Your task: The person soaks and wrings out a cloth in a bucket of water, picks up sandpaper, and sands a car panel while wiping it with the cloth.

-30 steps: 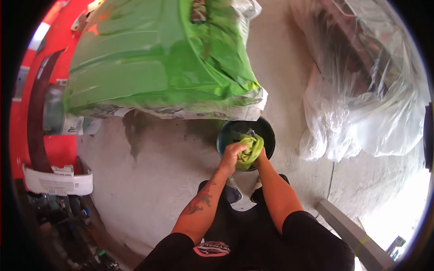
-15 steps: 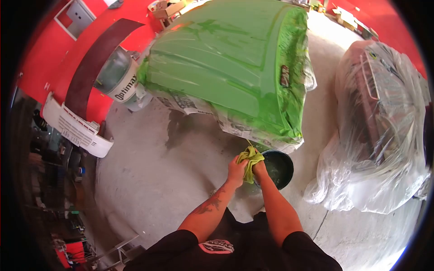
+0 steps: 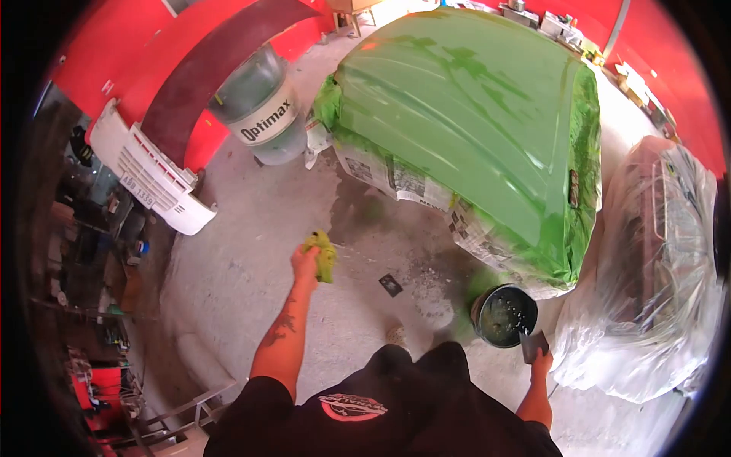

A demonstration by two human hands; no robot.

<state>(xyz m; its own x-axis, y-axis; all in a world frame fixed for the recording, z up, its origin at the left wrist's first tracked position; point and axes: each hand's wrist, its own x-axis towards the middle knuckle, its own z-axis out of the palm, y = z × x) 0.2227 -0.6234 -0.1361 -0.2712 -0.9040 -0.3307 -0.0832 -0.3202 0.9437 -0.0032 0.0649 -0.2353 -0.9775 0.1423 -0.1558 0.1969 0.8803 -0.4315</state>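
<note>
My left hand (image 3: 304, 266) is closed around a crumpled yellow-green cloth (image 3: 325, 257), held out over the concrete floor. On the right, my right hand (image 3: 541, 365) grips a dark grey rectangular sheet (image 3: 534, 346), which looks like sandpaper. The sheet's upper edge is at the near right rim of a black bucket (image 3: 478, 323); whether it touches cannot be told. Dark liquid with pale flecks shows inside the bucket. Beyond it stands a green car hood (image 3: 457, 114), its lower edges masked with newspaper (image 3: 407, 183).
A small dark square (image 3: 391, 285) lies on the wet, stained floor (image 3: 244, 251). At left are an Optimax-labelled drum (image 3: 266, 118), a long dark curved panel (image 3: 199, 68) and a white bumper (image 3: 148, 175). A plastic-wrapped object (image 3: 640, 297) stands at right.
Both hands held the cloth together by the bucket. Now they are apart: the left has carried the cloth leftward, and the right has let go and holds the grey sheet. The view has shifted.
</note>
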